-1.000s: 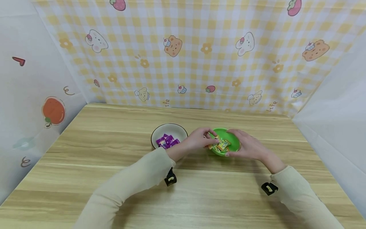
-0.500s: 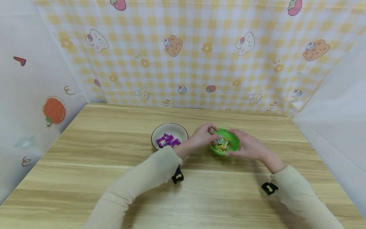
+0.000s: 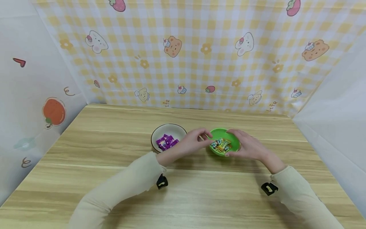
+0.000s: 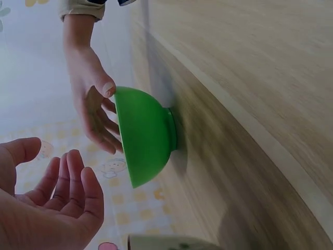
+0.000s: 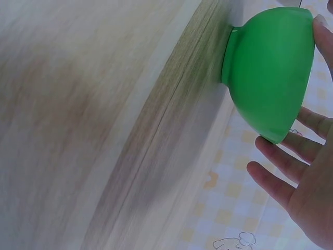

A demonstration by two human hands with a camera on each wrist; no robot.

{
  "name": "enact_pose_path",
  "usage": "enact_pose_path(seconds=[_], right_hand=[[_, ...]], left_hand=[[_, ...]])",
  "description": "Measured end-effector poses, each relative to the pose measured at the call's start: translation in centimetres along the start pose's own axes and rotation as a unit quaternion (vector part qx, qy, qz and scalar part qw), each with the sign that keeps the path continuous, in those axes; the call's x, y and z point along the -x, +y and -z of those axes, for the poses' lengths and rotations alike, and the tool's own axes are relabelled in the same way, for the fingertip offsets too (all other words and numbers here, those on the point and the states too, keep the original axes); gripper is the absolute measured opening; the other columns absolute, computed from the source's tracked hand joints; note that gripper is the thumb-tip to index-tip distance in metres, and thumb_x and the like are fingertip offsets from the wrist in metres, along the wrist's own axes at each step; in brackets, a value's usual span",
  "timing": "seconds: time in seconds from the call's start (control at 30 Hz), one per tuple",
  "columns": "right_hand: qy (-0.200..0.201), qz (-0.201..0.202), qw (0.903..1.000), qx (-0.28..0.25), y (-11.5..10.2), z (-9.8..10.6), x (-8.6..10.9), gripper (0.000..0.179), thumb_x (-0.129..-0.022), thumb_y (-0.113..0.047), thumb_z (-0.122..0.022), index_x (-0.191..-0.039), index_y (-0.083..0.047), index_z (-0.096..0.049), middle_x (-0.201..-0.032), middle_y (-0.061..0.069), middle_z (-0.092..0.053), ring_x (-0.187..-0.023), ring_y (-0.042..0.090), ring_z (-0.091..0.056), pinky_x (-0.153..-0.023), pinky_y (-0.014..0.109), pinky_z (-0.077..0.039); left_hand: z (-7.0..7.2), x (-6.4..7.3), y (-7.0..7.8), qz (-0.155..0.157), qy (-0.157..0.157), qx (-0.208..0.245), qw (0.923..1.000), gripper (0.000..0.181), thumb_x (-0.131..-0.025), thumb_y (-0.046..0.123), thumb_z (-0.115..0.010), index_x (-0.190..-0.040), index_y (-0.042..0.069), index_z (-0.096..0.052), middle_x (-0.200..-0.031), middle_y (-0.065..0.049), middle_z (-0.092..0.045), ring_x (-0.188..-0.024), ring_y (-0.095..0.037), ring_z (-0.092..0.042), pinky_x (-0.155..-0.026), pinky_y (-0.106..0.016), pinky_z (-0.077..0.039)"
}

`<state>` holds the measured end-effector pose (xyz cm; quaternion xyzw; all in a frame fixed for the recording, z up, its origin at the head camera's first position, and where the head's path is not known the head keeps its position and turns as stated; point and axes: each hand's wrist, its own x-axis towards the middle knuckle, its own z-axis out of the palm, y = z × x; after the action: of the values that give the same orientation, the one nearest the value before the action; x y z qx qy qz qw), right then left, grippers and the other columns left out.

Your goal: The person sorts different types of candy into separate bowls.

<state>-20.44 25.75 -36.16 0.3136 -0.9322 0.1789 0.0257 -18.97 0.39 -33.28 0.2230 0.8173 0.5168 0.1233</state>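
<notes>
A green bowl stands on the table with several small yellow and green wrapped candies inside. My right hand holds this bowl from its right side; in the right wrist view the thumb and fingertips are at the rim of the green bowl. Just left of the bowl is my left hand, its fingers loosely bent and apart. Nothing lies in the left hand in the left wrist view. Behind the left forearm sits a pale, dark-rimmed bowl holding several purple wrapped candies.
The wooden table runs back to a yellow checked cloth with cartoon prints. White cloth sheets hang along both sides. Each wrist wears a black strap, and both sleeves are cream.
The left hand was pinching a candy at the green bowl, then opened over it, and has now drawn back left, empty. The right hand and both bowls have stayed put.
</notes>
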Motion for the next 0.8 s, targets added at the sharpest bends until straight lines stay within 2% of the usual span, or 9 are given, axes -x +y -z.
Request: enact_pose_path(seconds=[0.1, 0.2, 0.33, 0.47, 0.6, 0.73, 0.8], right_hand=[[0.000, -0.002, 1.0000, 0.001, 0.0, 0.0, 0.0, 0.089, -0.064, -0.060, -0.066, -0.129, -0.005, -0.038, -0.128, 0.018, -0.041, -0.114, 0.035, -0.039, -0.086, 0.052, -0.037], [-0.002, -0.003, 1.0000, 0.003, -0.1, 0.0, 0.0, 0.090, -0.064, -0.061, -0.065, -0.129, -0.005, -0.038, -0.128, 0.019, -0.041, -0.114, 0.035, -0.039, -0.086, 0.052, -0.036], [-0.001, -0.006, 1.0000, 0.004, 0.0, 0.0, 0.1, 0.089, -0.065, -0.061, -0.065, -0.129, -0.005, -0.038, -0.129, 0.018, -0.040, -0.113, 0.035, -0.040, -0.085, 0.051, -0.038], [-0.001, -0.009, 1.0000, -0.003, 0.1, -0.1, 0.3, 0.089, -0.066, -0.060, -0.065, -0.131, -0.007, -0.036, -0.131, 0.017, -0.038, -0.113, 0.035, -0.040, -0.083, 0.051, -0.039], [-0.003, -0.007, 0.9999, -0.015, 0.1, -0.3, 0.5, 0.089, -0.068, -0.058, -0.065, -0.133, -0.008, -0.032, -0.132, 0.016, -0.036, -0.111, 0.034, -0.043, -0.082, 0.051, -0.041], [0.000, -0.007, 0.9997, -0.024, 0.0, -0.2, 0.7, 0.090, -0.070, -0.053, -0.066, -0.135, -0.005, -0.028, -0.134, 0.018, -0.032, -0.111, 0.037, -0.041, -0.084, 0.053, -0.038], [0.005, -0.012, 0.9997, -0.022, -0.1, 0.0, 0.9, 0.091, -0.071, -0.051, -0.067, -0.137, -0.004, -0.026, -0.136, 0.021, -0.029, -0.115, 0.039, -0.037, -0.087, 0.055, -0.034]], left_hand=[[0.8, 1.1, -0.4, -0.027, -0.012, -0.030, 0.9991, 0.017, -0.085, 0.020, -0.060, -0.099, 0.011, -0.059, -0.088, 0.003, -0.056, -0.078, -0.011, -0.053, -0.067, -0.023, -0.046], [1.8, 2.2, -0.9, -0.065, -0.010, -0.066, 0.9957, 0.017, -0.085, 0.022, -0.059, -0.100, 0.012, -0.058, -0.094, 0.003, -0.056, -0.081, -0.008, -0.052, -0.068, -0.023, -0.045], [2.9, 3.3, -1.5, -0.102, 0.017, -0.116, 0.9879, 0.020, -0.085, 0.025, -0.060, -0.101, 0.014, -0.057, -0.102, 0.005, -0.053, -0.083, -0.007, -0.052, -0.066, -0.023, -0.045], [3.6, 4.1, -2.1, -0.126, 0.052, -0.169, 0.9762, 0.023, -0.084, 0.026, -0.061, -0.103, 0.014, -0.057, -0.106, 0.004, -0.050, -0.093, -0.013, -0.050, -0.072, -0.028, -0.044], [4.2, 4.7, -2.5, -0.158, 0.097, -0.236, 0.9539, 0.027, -0.082, 0.025, -0.063, -0.105, 0.011, -0.058, -0.110, -0.002, -0.050, -0.104, -0.018, -0.046, -0.083, -0.033, -0.040], [5.1, 5.2, -2.8, -0.191, 0.153, -0.299, 0.9224, 0.033, -0.078, 0.021, -0.066, -0.107, 0.008, -0.058, -0.115, -0.010, -0.050, -0.108, -0.024, -0.043, -0.088, -0.042, -0.035], [5.7, 5.4, -2.9, -0.200, 0.177, -0.339, 0.9021, 0.039, -0.077, 0.023, -0.067, -0.111, 0.006, -0.057, -0.120, -0.014, -0.046, -0.111, -0.028, -0.040, -0.088, -0.046, -0.031]])
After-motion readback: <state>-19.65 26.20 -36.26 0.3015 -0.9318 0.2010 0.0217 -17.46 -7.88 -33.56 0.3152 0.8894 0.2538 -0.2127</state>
